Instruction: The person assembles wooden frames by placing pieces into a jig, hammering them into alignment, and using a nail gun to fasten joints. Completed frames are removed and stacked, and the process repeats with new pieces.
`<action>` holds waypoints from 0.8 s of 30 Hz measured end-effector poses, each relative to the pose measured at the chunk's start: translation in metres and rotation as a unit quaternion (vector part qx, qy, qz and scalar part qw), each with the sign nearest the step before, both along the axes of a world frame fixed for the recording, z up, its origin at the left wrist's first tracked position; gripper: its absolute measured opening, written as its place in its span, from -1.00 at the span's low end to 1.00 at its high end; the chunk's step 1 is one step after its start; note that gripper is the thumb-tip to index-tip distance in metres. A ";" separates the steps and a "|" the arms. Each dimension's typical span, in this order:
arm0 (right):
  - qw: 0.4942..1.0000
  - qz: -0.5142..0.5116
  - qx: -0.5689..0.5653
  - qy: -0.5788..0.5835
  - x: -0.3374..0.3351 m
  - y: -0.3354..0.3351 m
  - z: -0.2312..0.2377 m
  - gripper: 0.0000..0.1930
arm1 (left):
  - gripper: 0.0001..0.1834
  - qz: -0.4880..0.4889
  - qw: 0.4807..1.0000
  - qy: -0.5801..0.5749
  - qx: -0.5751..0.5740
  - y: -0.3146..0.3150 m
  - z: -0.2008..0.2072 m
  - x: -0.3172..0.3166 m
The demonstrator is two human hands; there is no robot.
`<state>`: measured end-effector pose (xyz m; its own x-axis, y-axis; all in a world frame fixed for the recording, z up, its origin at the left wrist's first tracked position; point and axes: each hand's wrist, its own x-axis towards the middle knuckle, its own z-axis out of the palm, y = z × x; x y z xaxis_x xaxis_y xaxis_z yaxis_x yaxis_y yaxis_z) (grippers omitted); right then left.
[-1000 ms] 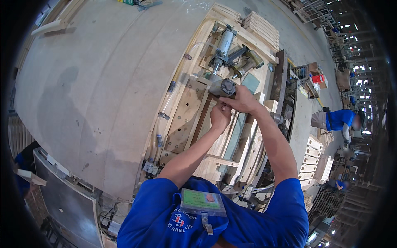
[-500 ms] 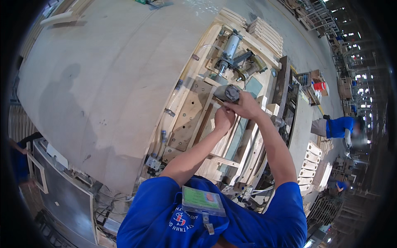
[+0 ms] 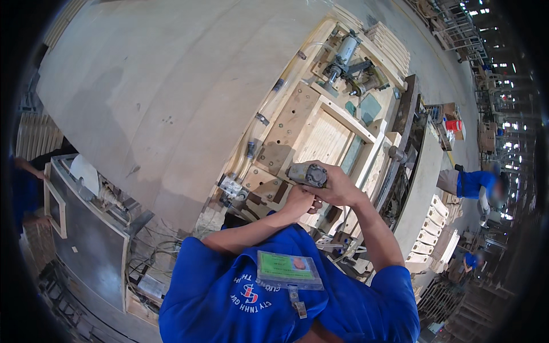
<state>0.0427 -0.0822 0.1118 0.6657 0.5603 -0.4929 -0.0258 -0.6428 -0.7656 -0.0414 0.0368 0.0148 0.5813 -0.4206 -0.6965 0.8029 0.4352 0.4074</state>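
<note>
My right hand (image 3: 338, 186) is wrapped round a grey air-powered nail gun (image 3: 306, 174), whose rounded head faces up. Close beneath it, my left hand (image 3: 298, 203) is closed, fingers curled beside the gun; what they grip, if anything, is hidden. Both hands are at the near end of a pale wooden frame (image 3: 347, 121) with slats inside. That frame lies in a wooden jig, beside a plywood plate (image 3: 283, 123) dotted with holes and screws. The nail gun's nose is out of sight behind its body and my hands.
An air cylinder (image 3: 345, 54) and a second nail gun (image 3: 372, 81) rest at the jig's far end, near stacked wooden strips (image 3: 389, 43). A dark metal beam (image 3: 407, 106) runs along the right. Co-workers stand at far right and left; one holds a frame (image 3: 56, 200).
Both hands and the nail gun have come from the frame's far end towards me, uncovering the far rail. The view has shifted somewhat too.
</note>
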 end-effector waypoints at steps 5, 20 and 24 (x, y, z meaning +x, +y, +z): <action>0.999 0.033 -0.020 -0.032 0.001 0.015 0.004 -0.47 | -0.78 0.023 0.999 -0.030 0.013 0.004 -0.003 -0.002; 0.993 0.064 -0.100 -0.016 0.003 0.025 0.005 -0.41 | -0.69 -0.051 0.994 -0.082 0.045 0.010 -0.012 -0.002; 0.991 0.060 -0.074 -0.091 -0.007 0.019 0.003 -0.41 | -0.71 -0.050 0.994 -0.093 0.041 0.011 -0.010 -0.005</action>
<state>0.0354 -0.0631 0.1150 0.6845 0.5708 -0.4535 0.1877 -0.7391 -0.6469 -0.0462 0.0481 0.0046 0.6612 -0.4282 -0.6160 0.7482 0.3161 0.5833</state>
